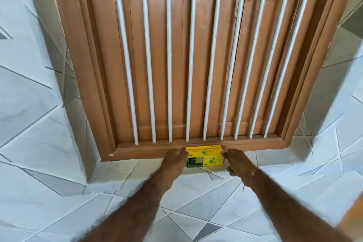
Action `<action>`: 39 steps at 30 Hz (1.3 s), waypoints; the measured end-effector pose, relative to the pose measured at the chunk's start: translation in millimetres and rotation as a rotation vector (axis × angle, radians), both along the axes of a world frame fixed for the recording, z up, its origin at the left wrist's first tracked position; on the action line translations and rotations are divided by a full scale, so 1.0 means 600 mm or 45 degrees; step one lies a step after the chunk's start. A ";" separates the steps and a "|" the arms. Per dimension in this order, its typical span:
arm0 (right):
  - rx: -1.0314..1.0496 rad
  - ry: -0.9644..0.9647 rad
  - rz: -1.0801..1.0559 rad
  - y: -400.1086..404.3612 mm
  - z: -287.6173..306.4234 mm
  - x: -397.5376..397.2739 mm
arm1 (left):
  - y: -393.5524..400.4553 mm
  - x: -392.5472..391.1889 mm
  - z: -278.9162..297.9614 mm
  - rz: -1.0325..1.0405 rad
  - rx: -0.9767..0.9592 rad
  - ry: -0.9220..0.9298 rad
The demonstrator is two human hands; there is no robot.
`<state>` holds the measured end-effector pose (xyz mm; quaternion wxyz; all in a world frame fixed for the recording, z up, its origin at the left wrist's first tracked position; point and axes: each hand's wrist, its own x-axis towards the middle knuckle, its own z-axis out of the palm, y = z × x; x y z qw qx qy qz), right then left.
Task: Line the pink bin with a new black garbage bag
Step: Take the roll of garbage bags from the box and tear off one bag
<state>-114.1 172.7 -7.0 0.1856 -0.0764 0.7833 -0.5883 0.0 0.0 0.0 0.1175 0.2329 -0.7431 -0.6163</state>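
Down at the bottom of the wooden window frame (196, 148), a yellow box (205, 155) is sitting on the tiled ledge (196, 186), and it looks like the box of bin bags. You are reaching for it with both hands. Your left hand (174, 161) is touching its left end and your right hand (234, 160) is touching its right end, so the box is lying long-ways between them. Both hands look equally near. I cannot tell if your fingers are squeezing it yet or just resting there. The pink bin is not showing anywhere, and no black bag is showing. White bars (170, 55) are standing up behind the box.
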 end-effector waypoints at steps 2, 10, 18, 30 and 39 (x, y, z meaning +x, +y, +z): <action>0.003 0.033 -0.004 -0.012 -0.006 -0.010 | -0.005 -0.025 -0.012 -0.016 -0.058 -0.016; -0.296 0.066 0.044 -0.003 -0.005 -0.013 | 0.013 -0.045 -0.038 0.425 0.158 0.299; -0.435 0.123 0.219 0.001 0.012 0.000 | 0.007 -0.005 -0.011 0.374 0.540 0.521; -0.778 0.065 -0.050 -0.037 0.013 0.015 | 0.005 0.017 -0.007 0.266 0.570 0.470; -0.694 -0.468 -0.289 -0.056 -0.030 0.005 | 0.000 0.015 0.087 0.313 -0.138 0.393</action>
